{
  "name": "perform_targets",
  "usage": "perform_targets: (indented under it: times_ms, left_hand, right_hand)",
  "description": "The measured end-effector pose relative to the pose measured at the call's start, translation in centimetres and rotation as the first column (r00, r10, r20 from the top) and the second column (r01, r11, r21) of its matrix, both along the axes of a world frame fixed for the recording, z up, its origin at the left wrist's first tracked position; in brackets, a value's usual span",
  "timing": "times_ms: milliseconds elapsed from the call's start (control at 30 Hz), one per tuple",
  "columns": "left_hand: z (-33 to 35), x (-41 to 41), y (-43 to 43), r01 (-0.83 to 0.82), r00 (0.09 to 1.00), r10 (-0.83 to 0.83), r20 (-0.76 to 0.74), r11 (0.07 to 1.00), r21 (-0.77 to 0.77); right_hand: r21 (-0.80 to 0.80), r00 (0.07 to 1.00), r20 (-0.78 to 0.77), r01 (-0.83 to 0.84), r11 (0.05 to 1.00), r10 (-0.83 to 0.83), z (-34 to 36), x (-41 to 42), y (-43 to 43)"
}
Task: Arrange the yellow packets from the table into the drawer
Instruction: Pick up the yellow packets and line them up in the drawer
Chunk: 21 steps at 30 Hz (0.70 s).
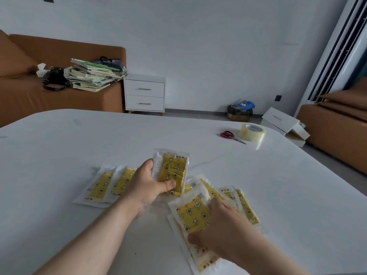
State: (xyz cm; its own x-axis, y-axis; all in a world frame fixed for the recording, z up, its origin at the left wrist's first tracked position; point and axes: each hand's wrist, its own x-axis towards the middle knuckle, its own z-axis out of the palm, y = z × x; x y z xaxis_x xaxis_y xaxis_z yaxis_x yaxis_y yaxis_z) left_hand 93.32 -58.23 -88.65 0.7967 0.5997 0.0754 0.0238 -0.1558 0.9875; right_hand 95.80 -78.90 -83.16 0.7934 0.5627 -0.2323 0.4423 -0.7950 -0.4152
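Gripping one yellow star-printed packet in clear plastic wrap (173,171), the left hand (150,185) held it tilted upright, just above the white worktop (59,139). Thumb lay across the packet's lower face; fingers (149,164) curled behind, clamped on it.

The right hand (224,229) rested on the top packet (193,214) of an overlapping heap at near right. Thumb pressed the packet's near end and the fingers curled over its far edge, gripping it. Further heap packets (247,208) fanned out beneath, flat on the worktop. Two more packets (101,185) lay flat, overlapping, left of the left hand.

Red-handled scissors (230,135) and a roll of clear tape (252,132) sat close together at far right. A white two-drawer cabinet (145,94) stood against the far wall, both drawers closed.
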Motion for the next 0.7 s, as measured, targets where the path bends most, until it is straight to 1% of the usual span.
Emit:
perform_targets:
  times_ms: [100, 167, 300, 433, 533, 633, 700]
  left_hand:
    - [-0.1, -0.1, 0.0, 0.015, 1.000, -0.014, 0.017, 1.000, -0.018]
    - [0.0, -0.2, 0.0, 0.022, 0.999, -0.021, 0.034, 0.999, -0.040]
    - [-0.3, -0.1, 0.5, 0.040, 0.998, -0.037, 0.045, 0.996, -0.078]
    - [-0.3, -0.2, 0.6, 0.018, 0.999, -0.014, 0.042, 0.997, -0.076]
    - [0.1, -0.2, 0.2, -0.015, 0.999, 0.018, 0.033, 0.997, -0.081]
    - [0.0, -0.1, 0.3, -0.043, 0.998, 0.048, 0.044, 0.993, -0.107]
    - [0.1, -0.2, 0.3, -0.060, 0.997, 0.065, 0.044, 0.992, -0.108]
  right_hand:
    - [0.003, 0.999, -0.036, -0.019, 1.000, 0.020, 0.3, -0.2, 0.0]
    - [0.019, 0.996, -0.094, 0.003, 1.000, -0.002, 0.4, -0.1, 0.0]
    - [0.182, 0.972, -0.220, 0.125, 0.975, -0.083, 0.0, 1.0, 0.1]
    - [0.327, 0.942, -0.325, 0.191, 0.926, -0.080, -0.5, 1.7, 0.0]
    - [0.393, 0.909, -0.409, 0.256, 0.883, -0.081, -0.8, 2.1, -0.2]
    - [0.443, 0.862, -0.499, 0.345, 0.828, -0.092, -0.7, 2.2, -0.4]
    - [0.465, 0.809, -0.583, 0.412, 0.784, -0.080, -0.4, 2.1, -0.6]
